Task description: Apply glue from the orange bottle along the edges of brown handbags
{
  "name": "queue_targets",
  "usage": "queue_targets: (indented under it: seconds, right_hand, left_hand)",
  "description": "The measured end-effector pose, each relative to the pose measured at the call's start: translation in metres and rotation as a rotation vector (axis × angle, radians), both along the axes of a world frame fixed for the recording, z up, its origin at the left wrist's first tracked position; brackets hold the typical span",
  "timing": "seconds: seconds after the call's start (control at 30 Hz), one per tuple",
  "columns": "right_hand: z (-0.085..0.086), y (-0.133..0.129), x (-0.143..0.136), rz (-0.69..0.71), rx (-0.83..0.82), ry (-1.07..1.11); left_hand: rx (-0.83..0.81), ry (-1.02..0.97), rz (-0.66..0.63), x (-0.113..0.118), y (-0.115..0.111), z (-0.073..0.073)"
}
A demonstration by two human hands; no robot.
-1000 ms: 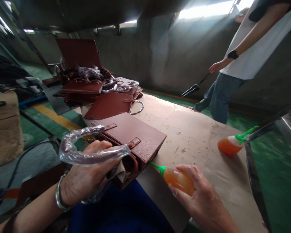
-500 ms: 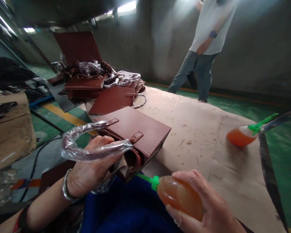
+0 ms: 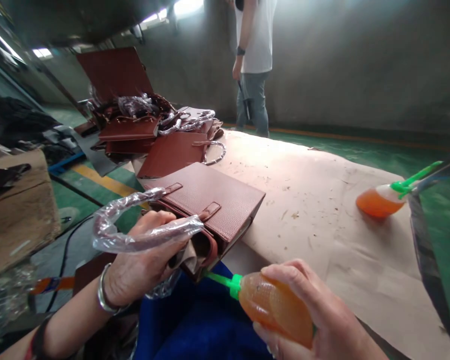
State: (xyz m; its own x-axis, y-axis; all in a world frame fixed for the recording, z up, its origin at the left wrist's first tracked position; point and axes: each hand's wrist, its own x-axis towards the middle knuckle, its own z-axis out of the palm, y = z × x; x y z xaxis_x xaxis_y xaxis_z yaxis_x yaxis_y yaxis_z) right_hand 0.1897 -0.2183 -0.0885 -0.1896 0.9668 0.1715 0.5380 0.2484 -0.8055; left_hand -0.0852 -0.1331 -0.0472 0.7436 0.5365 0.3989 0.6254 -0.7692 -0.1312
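Note:
A brown leather handbag (image 3: 213,197) lies tilted at the near edge of the table, its looped handle (image 3: 116,225) wrapped in clear plastic. My left hand (image 3: 142,265) reaches under that handle and grips the bag's open edge; some of its fingers are hidden by the bag. In my right hand (image 3: 315,310) is a squeeze bottle (image 3: 273,305) of amber liquid, lying on its side with a green nozzle pointing left. The nozzle's tip meets the lower edge of the bag, and its very end is hard to make out.
More brown bags (image 3: 129,127) are piled at the table's far left. A second bottle (image 3: 380,200) with orange liquid rests on the paper-covered table (image 3: 322,235) at right. Beyond it stands a person (image 3: 255,65). A brown board (image 3: 18,210) is at left.
The person in the background has moved left and stands more upright. My right hand and the bottle have shifted slightly left. The view has turned a little.

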Motion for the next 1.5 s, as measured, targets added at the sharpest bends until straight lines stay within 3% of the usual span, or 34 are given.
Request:
queue_targets:
  seconds: [0.13,0.33,0.57,0.8,0.97,1.13,1.5]
  right_hand:
    - [-0.004,0.005,0.004,-0.094,0.062,-0.122]
    - [-0.006,0.006,0.004,-0.029,0.056,-0.08]
    - [-0.017,0.022,0.02,-0.133,0.253,-0.361]
    - [-0.01,0.012,0.009,-0.068,0.095,-0.153]
    - [-0.024,0.029,0.02,-0.229,0.158,-0.373]
    - [-0.041,0.046,0.035,-0.3,0.228,-0.562]
    - [-0.036,0.04,0.03,-0.235,0.204,-0.479]
  left_hand:
    - [-0.013,-0.035,0.03,-0.001,-0.001,-0.003]
    - [-0.038,-0.042,0.043,0.002,-0.003,-0.002]
    - [-0.067,-0.069,0.056,0.001,-0.005,-0.003]
    - [-0.074,-0.1,0.037,-0.002,-0.002,-0.006]
    - [-0.072,-0.116,0.037,-0.003,-0.002,-0.006]
    - [-0.111,-0.11,0.069,-0.004,-0.003,-0.008]
    - [-0.067,-0.128,0.056,-0.003,-0.001,-0.005]
